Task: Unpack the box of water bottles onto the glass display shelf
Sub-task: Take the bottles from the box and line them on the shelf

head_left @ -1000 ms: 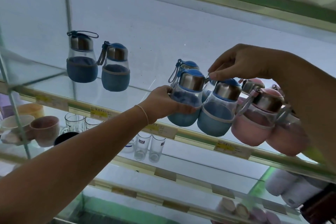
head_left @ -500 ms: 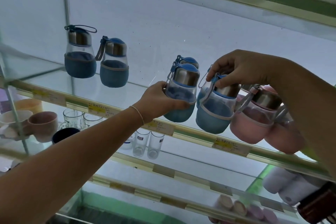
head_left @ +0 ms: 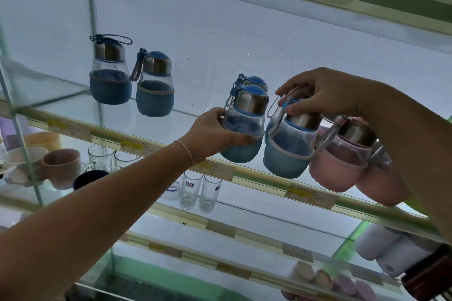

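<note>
While the left hand (head_left: pixel 215 132) curls its fingers round a blue-sleeved water bottle (head_left: pixel 244 127) at frame centre, the right hand (head_left: pixel 326 93) grips the cap of the neighbouring blue bottle (head_left: pixel 288 151), both at the glass display shelf (head_left: pixel 259 177).

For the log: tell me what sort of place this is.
Likely a housewares shop: glass shelves with price labels on their edges, rows of like bottles, and glasses below.

Shop: price labels (head_left: pixel 308 197) on glass shelves (head_left: pixel 188 117) of bottles (head_left: pixel 155 95), tumblers (head_left: pixel 210 193).
</note>
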Tool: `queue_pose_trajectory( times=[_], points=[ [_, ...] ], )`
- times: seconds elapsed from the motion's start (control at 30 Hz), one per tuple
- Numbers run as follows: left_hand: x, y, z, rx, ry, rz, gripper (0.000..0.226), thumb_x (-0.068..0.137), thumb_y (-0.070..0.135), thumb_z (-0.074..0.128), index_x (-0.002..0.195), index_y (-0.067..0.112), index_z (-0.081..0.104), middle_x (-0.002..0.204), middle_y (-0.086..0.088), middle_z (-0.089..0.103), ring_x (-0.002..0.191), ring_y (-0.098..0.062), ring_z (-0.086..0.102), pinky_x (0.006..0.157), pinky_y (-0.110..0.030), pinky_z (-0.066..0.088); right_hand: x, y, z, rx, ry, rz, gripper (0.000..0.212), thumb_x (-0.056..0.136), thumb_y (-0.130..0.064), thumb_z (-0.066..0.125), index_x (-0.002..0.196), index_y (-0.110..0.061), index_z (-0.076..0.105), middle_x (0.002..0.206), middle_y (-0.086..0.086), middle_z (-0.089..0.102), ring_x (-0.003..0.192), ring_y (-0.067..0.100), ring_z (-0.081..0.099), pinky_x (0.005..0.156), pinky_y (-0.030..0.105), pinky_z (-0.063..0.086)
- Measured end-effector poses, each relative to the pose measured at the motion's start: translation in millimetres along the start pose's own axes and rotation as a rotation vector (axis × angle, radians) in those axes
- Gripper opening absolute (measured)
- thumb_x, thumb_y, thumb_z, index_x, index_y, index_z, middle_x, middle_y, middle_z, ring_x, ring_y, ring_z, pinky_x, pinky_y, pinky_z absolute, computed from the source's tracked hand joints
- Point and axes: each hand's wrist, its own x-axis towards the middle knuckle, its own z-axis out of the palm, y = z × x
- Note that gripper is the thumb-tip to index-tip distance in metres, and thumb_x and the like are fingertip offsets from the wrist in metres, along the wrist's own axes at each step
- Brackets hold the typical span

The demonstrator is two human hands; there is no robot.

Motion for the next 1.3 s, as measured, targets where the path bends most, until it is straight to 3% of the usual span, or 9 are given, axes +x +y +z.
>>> queue_pose_trajectory(
  times=[0.23,0.4,0.7,0.83,1.03,1.3],
  points=[
    [-1.6,-2.8,0.3,-0.001,-0.013,0.022,0.070,0.069,0.038,0.085,0.127,0.018,0.051,0.115,0.004,0.061,0.101,-0.013,0.059,0.083,-0.022,0.050,-1.8,-4.9,4.9,-0.013,0.022,0.015,0.041,0.083,-0.020,0.079,0.122,-0.025,0.068,0.109,-0.008,0.074,0.100,0.011,0.069,0.097,0.042,0.055],
    [-3.0,-1.5,-1.0,-0.061,-0.027,0.018,0.072,0.068,0.033,0.087,0.127,0.019,0.049,0.112,0.005,0.060,0.093,-0.002,0.058,0.077,-0.016,0.050,0.1,-19.5,8.0,0.003,0.117,-0.009,0.042,0.083,-0.028,0.078,0.123,-0.026,0.066,0.118,-0.003,0.070,0.107,0.013,0.067,0.097,0.043,0.055],
    [0.1,-1.6,-6.4,-0.049,-0.068,0.007,0.071,0.067,0.034,0.087,0.126,0.019,0.049,0.108,0.005,0.061,0.093,-0.009,0.060,0.081,-0.021,0.052,12.5,-36.1,19.2,0.000,0.154,-0.056,0.026,0.082,-0.031,0.080,0.107,-0.025,0.076,0.095,-0.011,0.076,0.093,0.009,0.071,0.093,0.040,0.056],
    [2.2,-0.6,-6.9,-0.052,-0.086,0.004,0.063,0.068,0.031,0.087,0.119,0.021,0.051,0.096,0.013,0.059,0.087,-0.001,0.058,0.072,-0.014,0.050,14.5,-34.9,16.4,-0.014,0.160,-0.051,0.025,0.080,-0.031,0.081,0.103,-0.023,0.077,0.091,-0.010,0.076,0.090,0.011,0.071,0.086,0.035,0.056],
    [3.7,-2.2,-5.3,-0.045,-0.085,-0.009,0.059,0.069,0.032,0.087,0.115,0.022,0.051,0.096,0.014,0.058,0.085,0.000,0.056,0.067,-0.010,0.045,16.3,-34.0,16.9,-0.008,0.174,-0.051,0.026,0.077,-0.033,0.083,0.100,-0.022,0.078,0.087,-0.010,0.076,0.084,0.008,0.070,0.077,0.029,0.052],
    [6.7,0.2,-17.4,-0.067,-0.158,-0.043,0.069,0.070,0.029,0.085,0.126,0.021,0.045,0.098,0.011,0.059,0.087,-0.005,0.059,0.063,-0.010,0.050,14.9,-34.0,10.0,-0.026,0.223,-0.040,0.033,0.085,-0.036,0.076,0.114,-0.022,0.072,0.104,-0.006,0.073,0.098,0.010,0.068,0.089,0.031,0.052]
  ],
)
